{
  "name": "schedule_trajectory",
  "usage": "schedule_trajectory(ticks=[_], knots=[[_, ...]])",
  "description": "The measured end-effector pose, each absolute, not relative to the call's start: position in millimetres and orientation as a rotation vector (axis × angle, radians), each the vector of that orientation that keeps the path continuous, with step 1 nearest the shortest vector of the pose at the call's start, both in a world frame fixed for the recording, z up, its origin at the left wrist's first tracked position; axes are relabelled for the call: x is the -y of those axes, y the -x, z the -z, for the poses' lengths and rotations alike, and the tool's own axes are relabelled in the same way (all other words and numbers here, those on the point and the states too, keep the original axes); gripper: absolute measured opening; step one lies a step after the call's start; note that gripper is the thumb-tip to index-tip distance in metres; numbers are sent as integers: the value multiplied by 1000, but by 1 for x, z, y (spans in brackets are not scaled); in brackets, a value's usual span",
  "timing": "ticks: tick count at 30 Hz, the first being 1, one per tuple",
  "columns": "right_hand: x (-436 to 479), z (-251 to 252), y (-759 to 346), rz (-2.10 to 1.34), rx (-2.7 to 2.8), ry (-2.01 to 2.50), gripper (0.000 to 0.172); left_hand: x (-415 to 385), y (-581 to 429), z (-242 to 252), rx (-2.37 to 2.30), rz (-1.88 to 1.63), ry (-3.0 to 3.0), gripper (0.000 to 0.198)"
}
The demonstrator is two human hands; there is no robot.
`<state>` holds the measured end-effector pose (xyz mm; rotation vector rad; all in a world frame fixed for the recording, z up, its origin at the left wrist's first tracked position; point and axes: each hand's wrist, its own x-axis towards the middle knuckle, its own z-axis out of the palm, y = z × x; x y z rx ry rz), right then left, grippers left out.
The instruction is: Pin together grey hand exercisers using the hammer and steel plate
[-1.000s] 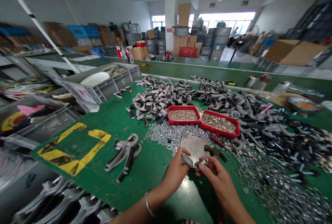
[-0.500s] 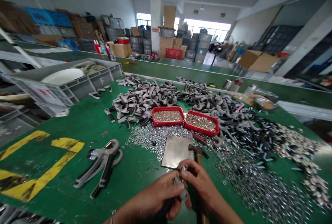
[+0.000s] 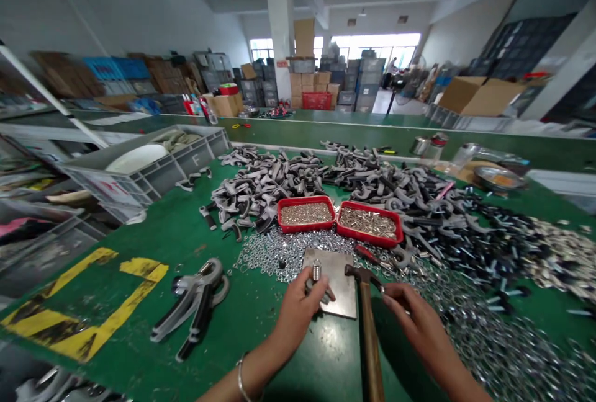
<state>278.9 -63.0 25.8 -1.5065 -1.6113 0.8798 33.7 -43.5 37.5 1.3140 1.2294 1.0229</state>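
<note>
My left hand (image 3: 302, 303) is closed over the steel plate (image 3: 342, 287), gripping a grey part mostly covered by the fingers. A coil spring (image 3: 317, 270) stands upright at the top of that part. My right hand (image 3: 419, 315) is to the right of the hammer (image 3: 370, 327), its thumb and fingertips brought together at a small shiny piece too small to name. The hammer lies with its head by the plate's right edge. Beyond the plate are a red tray of tiny metal pieces (image 3: 306, 226) and a red tray of pins (image 3: 367, 237).
Grey and black clamp parts (image 3: 279, 175) are heaped behind the trays. Loose metal rings (image 3: 493, 340) spread to the right, beside black pieces with bolts (image 3: 493, 228). An assembled spring clamp (image 3: 195, 303) lies left, near yellow tape (image 3: 100, 321). A grey crate (image 3: 153, 166) stands at the left edge.
My hands have separated. The left has moved up over the plate with the part and its spring; the right has moved right, past the hammer. The camera view has shifted slightly.
</note>
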Motion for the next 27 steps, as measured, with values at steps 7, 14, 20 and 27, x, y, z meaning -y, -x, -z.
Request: schedule_trajectory(ticks=[7,14,20,27], knots=[[67,-39,-196,-1767,870,916,27,52,-47,-39,-1360,-1052,-1523,32],[72,-30,-198,-1598,1054,1056,22,60,-53,-28,-1484,-1047,-1507,40],[81,-16,-194,-593,1774,1107,27,62,-45,-46,-1309,-983,-1511,31],[87,-20,-278,-686,2182,1455,36,49,-29,-30,-1365,-1025,-1439,38]])
